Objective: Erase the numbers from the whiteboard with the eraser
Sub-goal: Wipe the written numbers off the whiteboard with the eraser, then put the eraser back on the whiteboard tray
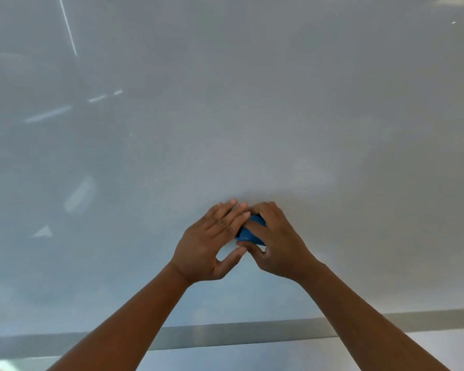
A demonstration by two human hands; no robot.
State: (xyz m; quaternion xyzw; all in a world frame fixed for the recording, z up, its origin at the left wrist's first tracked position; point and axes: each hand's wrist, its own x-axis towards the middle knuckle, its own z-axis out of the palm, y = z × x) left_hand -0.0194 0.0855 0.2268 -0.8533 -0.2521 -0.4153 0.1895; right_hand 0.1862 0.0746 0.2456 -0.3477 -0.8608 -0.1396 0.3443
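Observation:
A glossy whiteboard (225,103) fills almost the whole view, and I see no numbers or marks on it, only pale reflections. Low in the middle a small blue eraser (248,232) is pressed flat against the board. My right hand (276,242) covers it from the right, with fingers over its top and the thumb under it. My left hand (212,245) meets it from the left, fingertips lying over the eraser's left end and thumb stretched below. Most of the eraser is hidden under the two hands.
A grey metal ledge or frame (225,336) runs along the whiteboard's bottom edge, just below my forearms. Streaky light reflections show on the left part of the board.

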